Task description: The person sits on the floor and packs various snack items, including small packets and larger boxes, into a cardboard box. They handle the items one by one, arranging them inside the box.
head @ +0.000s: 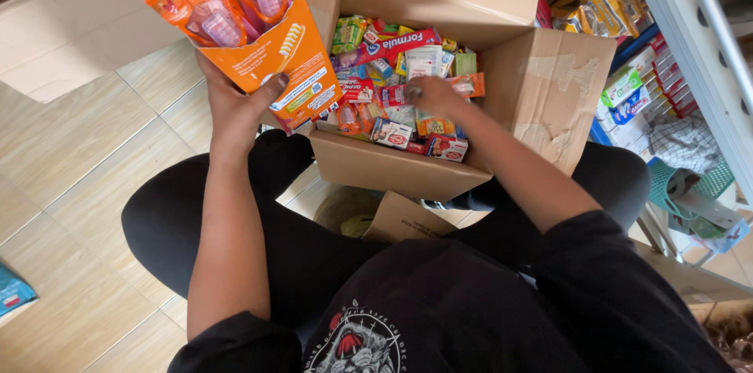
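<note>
Toothbrush pack (259, 36): a tall orange card display box held up at the upper left, over the floor and beside the carton; a white toothbrush is drawn on its front, with a printed panel lower down.
Pack contents: several toothbrushes in clear and orange wrappers stand out of the open top, fanned and tilted to the left.
Left hand (235, 106): grips the pack from below and behind, thumb across the lower front edge, fingers closed around the card.
Right hand (435, 94): down inside the carton, palm down, fingers curled onto small packets; whether it has lifted one I cannot tell.
Carton (549, 90): a brown cardboard box with its flaps open, standing on the floor between the person's knees, with torn tape on the right flap.
Carton contents: packed with small colourful boxes and sachets, and a long red toothpaste box (396, 43) lying across the top.
Floor (70, 177): pale beige tiles.
Person: seated cross-legged, in black trousers and a black top.
Shelf (690, 43): a white rack at the right, with more packaged goods and a green plastic basket (674, 185) below.
</note>
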